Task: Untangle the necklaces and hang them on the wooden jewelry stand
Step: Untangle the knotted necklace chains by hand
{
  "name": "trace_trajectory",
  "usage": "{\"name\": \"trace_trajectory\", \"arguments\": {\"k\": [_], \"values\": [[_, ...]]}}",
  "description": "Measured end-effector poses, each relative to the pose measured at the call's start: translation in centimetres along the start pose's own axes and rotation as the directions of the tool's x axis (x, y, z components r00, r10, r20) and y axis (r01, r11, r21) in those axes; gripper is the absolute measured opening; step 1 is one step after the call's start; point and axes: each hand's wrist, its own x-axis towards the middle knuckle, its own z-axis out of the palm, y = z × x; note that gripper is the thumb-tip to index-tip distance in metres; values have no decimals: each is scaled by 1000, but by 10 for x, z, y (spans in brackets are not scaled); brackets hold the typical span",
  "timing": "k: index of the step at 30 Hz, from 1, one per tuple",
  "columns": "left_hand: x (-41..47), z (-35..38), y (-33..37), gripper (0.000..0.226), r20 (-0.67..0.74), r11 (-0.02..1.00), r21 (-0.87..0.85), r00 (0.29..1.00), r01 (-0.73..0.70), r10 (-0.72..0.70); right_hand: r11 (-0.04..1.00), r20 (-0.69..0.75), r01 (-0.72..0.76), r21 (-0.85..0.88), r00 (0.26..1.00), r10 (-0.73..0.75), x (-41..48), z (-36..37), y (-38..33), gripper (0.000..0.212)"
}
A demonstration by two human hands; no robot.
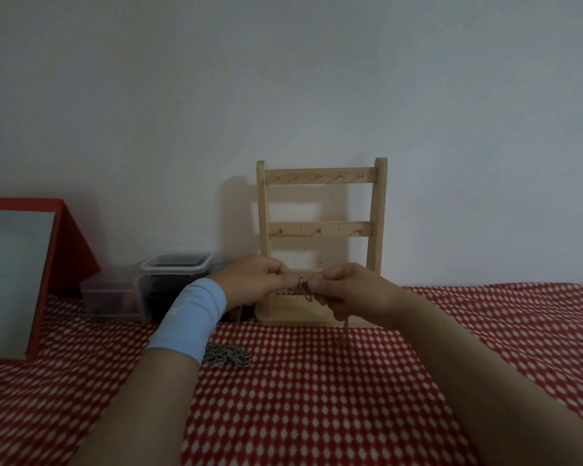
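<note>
A wooden jewelry stand [321, 227] with two rows of small hooks stands upright against the wall; no chain hangs on its hooks. In front of its lower part my left hand [254, 280] and my right hand [349, 289] meet, both pinching a thin silver necklace [304, 286]. Its chain trails down from my right hand toward the cloth. A heap of tangled silver necklaces [228, 356] lies on the cloth under my left wrist, partly hidden by a light blue wristband.
The surface is covered by a red cloth with white dots [317, 398]. At the left a red-framed mirror [14, 280] leans. Two clear plastic boxes [172, 280] sit left of the stand, near the wall.
</note>
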Motion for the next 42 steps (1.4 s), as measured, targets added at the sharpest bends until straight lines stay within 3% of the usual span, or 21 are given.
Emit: {"name": "trace_trajectory", "arguments": {"k": [4,7,13,15,18,21,27,32,36,42], "values": [[1,-2,-4,16,-59,997,47,997,-55,57,999,-89,18,31,996,-15,-1,1,-2,31],[-1,-3,-3,21,-61,998,25,997,-55,56,999,-145,40,34,989,-34,0,3,-3,14],[6,7,-8,22,-42,981,-192,999,-21,13,995,-257,95,-13,962,-95,4,6,-1,10],[6,10,-7,19,-35,981,-188,999,-39,32,993,-289,115,-21,950,-116,5,6,-2,10],[4,12,-4,15,-84,986,-132,992,-102,91,989,-356,142,-32,923,-144,8,7,0,5],[5,12,-2,17,-156,978,-183,985,-104,76,977,-412,195,-88,885,-214,8,8,1,2],[4,11,0,18,-156,969,-228,986,-94,59,983,-386,155,-94,905,-180,7,8,-1,19],[2,8,0,13,-119,952,-298,992,-70,36,985,-402,128,-116,901,-165,10,11,1,10],[-1,9,2,14,-99,949,-315,995,-25,-7,990,-360,92,-108,925,-125,10,12,2,21],[5,14,4,17,-199,982,-190,980,-20,-19,962,-222,-28,-270,974,-34,7,10,-3,32]]}}
